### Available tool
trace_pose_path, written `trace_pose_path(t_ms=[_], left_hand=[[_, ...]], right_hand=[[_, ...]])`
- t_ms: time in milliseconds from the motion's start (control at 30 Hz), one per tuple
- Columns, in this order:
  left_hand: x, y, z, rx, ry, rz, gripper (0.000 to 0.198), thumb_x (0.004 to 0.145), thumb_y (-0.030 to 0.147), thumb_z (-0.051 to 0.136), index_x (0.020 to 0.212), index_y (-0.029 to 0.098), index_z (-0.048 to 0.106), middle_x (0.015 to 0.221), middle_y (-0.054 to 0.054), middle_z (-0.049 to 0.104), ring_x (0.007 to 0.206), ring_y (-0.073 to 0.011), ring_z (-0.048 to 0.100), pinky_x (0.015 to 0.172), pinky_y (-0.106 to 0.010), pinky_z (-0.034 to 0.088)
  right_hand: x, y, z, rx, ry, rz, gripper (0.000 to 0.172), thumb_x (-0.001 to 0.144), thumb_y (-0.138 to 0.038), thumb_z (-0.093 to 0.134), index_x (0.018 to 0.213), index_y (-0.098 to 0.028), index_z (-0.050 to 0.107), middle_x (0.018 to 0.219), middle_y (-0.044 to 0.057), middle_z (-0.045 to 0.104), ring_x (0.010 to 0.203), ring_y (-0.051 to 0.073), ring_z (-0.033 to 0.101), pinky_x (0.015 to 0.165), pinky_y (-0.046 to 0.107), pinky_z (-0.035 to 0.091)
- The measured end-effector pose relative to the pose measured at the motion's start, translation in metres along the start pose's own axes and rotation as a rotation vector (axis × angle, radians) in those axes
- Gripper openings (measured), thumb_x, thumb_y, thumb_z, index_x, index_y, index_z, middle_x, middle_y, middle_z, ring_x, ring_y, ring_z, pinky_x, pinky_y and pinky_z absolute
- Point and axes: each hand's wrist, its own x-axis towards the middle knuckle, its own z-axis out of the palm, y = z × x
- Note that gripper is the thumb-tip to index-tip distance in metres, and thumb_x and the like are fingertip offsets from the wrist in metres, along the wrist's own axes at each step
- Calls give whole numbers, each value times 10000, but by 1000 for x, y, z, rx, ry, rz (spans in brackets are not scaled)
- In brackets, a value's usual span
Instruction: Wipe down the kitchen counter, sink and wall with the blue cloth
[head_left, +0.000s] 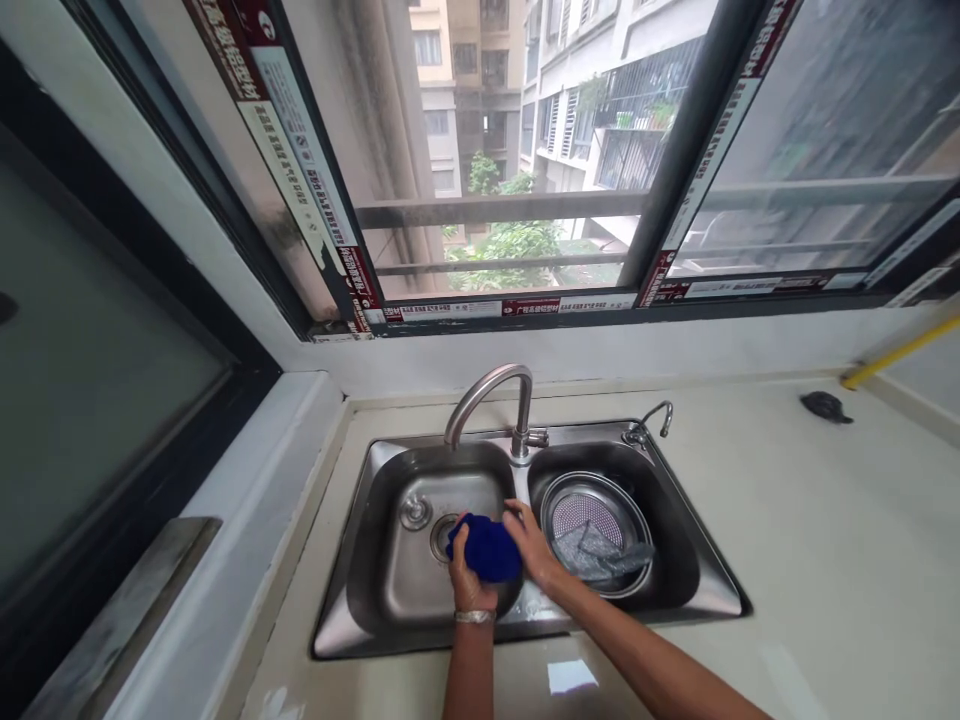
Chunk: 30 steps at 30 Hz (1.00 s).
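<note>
Both my hands are over the left basin of a steel double sink (352,560). A wadded blue cloth (487,548) sits between them. My left hand (466,580) grips it from below and to the left, fingers closed round it; a metal bracelet circles that wrist. My right hand (531,545) presses its fingers against the cloth's right side, above the divider between the basins. The drain (442,535) lies just behind the cloth, partly hidden by it.
A curved tap (491,395) rises behind the divider, and a small second tap (651,422) stands further right. The right basin holds a round steel colander (570,500) with a grey cloth (600,558) in it. A dark object (825,406) lies on the pale counter (817,540). The window is behind.
</note>
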Motion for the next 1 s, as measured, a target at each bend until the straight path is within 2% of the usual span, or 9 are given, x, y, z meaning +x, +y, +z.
trace_pose_path(t_ms=[100, 200, 333, 500, 600, 733, 833, 900, 1000], left_hand=[[-6, 14, 5, -14, -63, 23, 522, 701, 449, 833, 1174, 286, 684, 966, -23, 768, 908, -251, 745, 858, -402, 601], [-12, 28, 11, 401, -184, 252, 389, 675, 376, 871, 1031, 264, 763, 1035, -41, 763, 1013, -259, 705, 998, -391, 540], [-23, 45, 12, 877, -399, 423, 307, 736, 371, 837, 1008, 230, 818, 1115, -116, 759, 1104, -299, 643, 1120, -384, 435], [-28, 75, -10, 726, -564, 263, 549, 837, 583, 713, 1255, 227, 742, 1359, -148, 691, 1312, -364, 585, 1169, -431, 433], [-26, 92, -18, 585, -637, 204, 641, 756, 590, 794, 1290, 248, 703, 1402, -146, 673, 1371, -422, 555, 1172, -511, 456], [-34, 104, -7, 302, -767, 130, 447, 620, 555, 893, 889, 262, 687, 1409, -118, 677, 1374, -491, 546, 1114, -621, 498], [-42, 112, 10, 357, -659, 112, 482, 595, 490, 930, 691, 240, 529, 980, -84, 759, 1030, -369, 720, 1017, -558, 556], [-44, 119, 23, 465, -583, 145, 523, 625, 477, 913, 632, 244, 444, 693, -7, 639, 799, -256, 693, 971, -485, 567], [-38, 126, 36, 552, -544, 190, 513, 676, 506, 866, 631, 248, 425, 634, 28, 570, 706, -188, 618, 870, -389, 558]], right_hand=[[3, -12, -11, 394, -385, 430, 856, 808, -950, 441, 1224, -225, 625, 1243, 138, 693, 1183, 339, 650, 1000, 601, 507], [-2, -10, -10, 582, -641, 569, 809, 795, -901, 570, 1167, -185, 633, 1077, 139, 731, 1047, 329, 707, 905, 562, 557], [-14, -6, 1, 561, -541, 619, 581, 762, -626, 839, 1068, -172, 644, 873, 57, 727, 761, 201, 708, 668, 301, 555], [-24, -42, 7, 459, -659, 608, 647, 570, -326, 974, 1111, -190, 646, 814, 0, 718, 581, 107, 621, 498, 165, 372], [-35, -65, 21, 470, -799, 608, 666, 554, -302, 960, 1130, -186, 646, 819, 4, 720, 586, 124, 630, 538, 198, 430], [-53, -79, 44, 765, -884, 507, 829, 594, -433, 931, 1304, -184, 583, 1144, 100, 734, 948, 262, 731, 860, 406, 562], [-54, -89, 47, 783, -859, 527, 822, 576, -463, 956, 1250, -178, 582, 1068, 79, 732, 874, 224, 727, 761, 316, 540], [-46, -97, 44, 723, -861, 556, 788, 540, -422, 991, 1178, -206, 581, 958, 25, 720, 741, 179, 705, 609, 230, 461], [-29, -108, 41, 620, -870, 575, 699, 543, -341, 1010, 1076, -221, 574, 906, -10, 701, 683, 143, 675, 537, 182, 365]])
